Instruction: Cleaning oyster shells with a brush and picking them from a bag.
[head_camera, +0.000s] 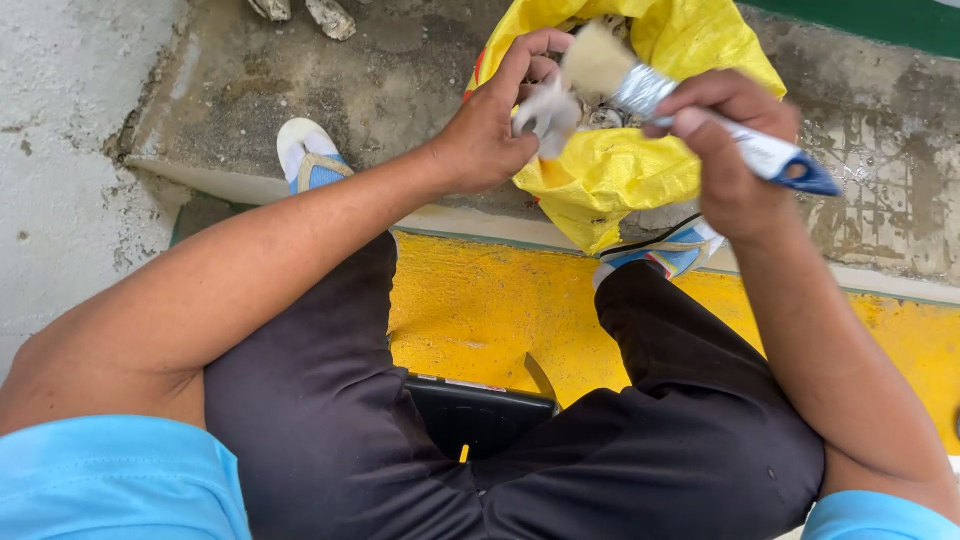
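My left hand (492, 125) pinches a small dusty grey metal part (547, 117) over the mouth of a yellow woven sack (610, 170). In my right hand (730, 150) is a paintbrush (640, 85) with pale bristles, a metal ferrule and a white and blue handle. The bristles rest against the top of the grey part. More grey pieces show inside the sack behind the brush, partly hidden. Both forearms reach forward over my dark trousers.
I sit on a black seat (480, 410) with knees apart. My feet in blue and white sandals (310, 160) rest on stained concrete. A yellow painted strip (480, 310) runs under my legs. A rough white wall (60, 150) stands at the left, a green band (880, 20) at the top right.
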